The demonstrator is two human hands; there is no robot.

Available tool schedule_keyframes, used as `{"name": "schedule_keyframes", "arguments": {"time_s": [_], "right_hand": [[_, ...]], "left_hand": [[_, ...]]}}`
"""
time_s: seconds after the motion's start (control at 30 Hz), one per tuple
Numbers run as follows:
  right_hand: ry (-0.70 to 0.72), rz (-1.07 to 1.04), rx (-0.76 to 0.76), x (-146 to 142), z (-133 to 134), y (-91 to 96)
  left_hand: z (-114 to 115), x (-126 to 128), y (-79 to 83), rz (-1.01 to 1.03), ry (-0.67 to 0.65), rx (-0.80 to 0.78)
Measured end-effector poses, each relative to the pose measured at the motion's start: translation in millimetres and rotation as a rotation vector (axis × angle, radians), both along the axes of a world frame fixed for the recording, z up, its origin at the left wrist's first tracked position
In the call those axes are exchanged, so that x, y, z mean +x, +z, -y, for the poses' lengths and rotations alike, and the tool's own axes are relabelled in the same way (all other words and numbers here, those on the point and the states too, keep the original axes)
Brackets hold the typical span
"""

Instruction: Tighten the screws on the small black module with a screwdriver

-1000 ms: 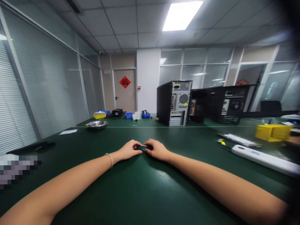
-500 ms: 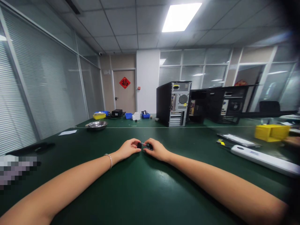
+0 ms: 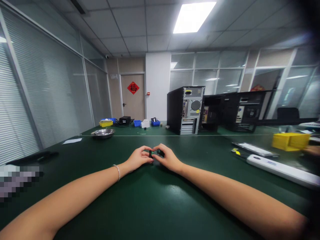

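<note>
Both my arms reach out over the dark green table (image 3: 150, 206). My left hand (image 3: 138, 158) and my right hand (image 3: 167, 158) meet at mid-table, fingers pinched together on a small black part (image 3: 151, 153) with a speck of green on it. The part is held just above the table surface between the fingertips of both hands. A thin bracelet circles my left wrist.
A black computer tower (image 3: 185, 110) stands behind the hands, with more open cases (image 3: 240, 111) to its right. A metal bowl (image 3: 103, 133) and small blue and yellow bins (image 3: 106, 123) lie far left. A white bar (image 3: 282, 170), a screwdriver and a yellow bin (image 3: 291, 140) sit right.
Both hands have lifted slightly off the table and their fingertips have drawn closer around the small black part, which now shows a green speck.
</note>
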State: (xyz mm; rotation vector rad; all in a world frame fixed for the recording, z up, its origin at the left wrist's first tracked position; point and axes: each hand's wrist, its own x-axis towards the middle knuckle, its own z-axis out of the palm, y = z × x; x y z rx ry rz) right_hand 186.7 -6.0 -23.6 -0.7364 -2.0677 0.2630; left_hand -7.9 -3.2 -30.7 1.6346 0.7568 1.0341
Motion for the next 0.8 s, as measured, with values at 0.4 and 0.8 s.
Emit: {"name": "schedule_keyframes", "arguments": {"time_s": [0.4, 0.8], "right_hand": [[0.016, 0.01, -0.015, -1, 1, 1.3], [0.051, 0.0, -0.024, -1, 4, 3.2]], "left_hand": [[-3, -1, -2.3, -0.029, 0.027, 0.041], [7, 3, 4.3, 0.086, 0.019, -0.067]]}}
